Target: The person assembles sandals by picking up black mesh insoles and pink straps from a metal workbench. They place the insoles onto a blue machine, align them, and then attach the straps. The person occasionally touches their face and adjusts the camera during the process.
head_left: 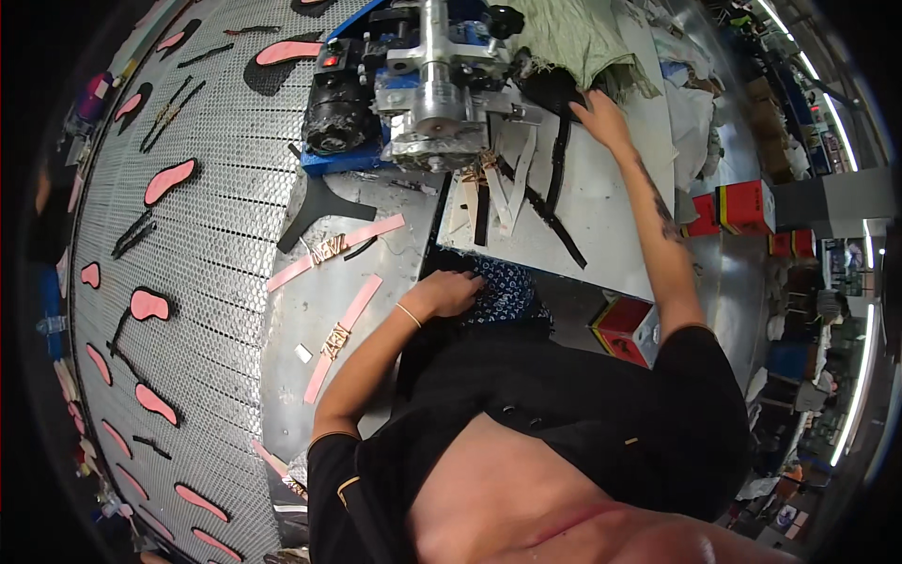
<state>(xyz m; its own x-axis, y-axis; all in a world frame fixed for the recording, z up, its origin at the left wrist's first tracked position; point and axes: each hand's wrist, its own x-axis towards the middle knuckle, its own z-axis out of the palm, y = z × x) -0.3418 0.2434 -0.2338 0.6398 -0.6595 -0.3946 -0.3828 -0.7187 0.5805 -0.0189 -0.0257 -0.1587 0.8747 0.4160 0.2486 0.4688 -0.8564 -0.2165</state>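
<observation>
My right hand (602, 120) reaches to the far right of the white work board (615, 230), its thumb apart from the other fingers. It is at the mouth of a pale green woven sack (584, 39), beside dark pieces (550, 94) that partly show under the sack. Some of its fingertips are hidden there. My left hand (453, 292) lies loosely over a dark blue patterned cloth (505, 291) at the near edge, fingers slightly bent and nothing visible in them. Between the hands, black strips (557, 226) and white strips (515, 188) lie spread on the board.
A metal machine (434, 94) on a blue base stands ahead. Pink straps (359, 305) with gold ornaments and a black Y-shaped piece (324, 209) lie left of it. Further left, a mesh conveyor (221, 254) carries pink insoles (171, 181). Red boxes (747, 207) stand at right.
</observation>
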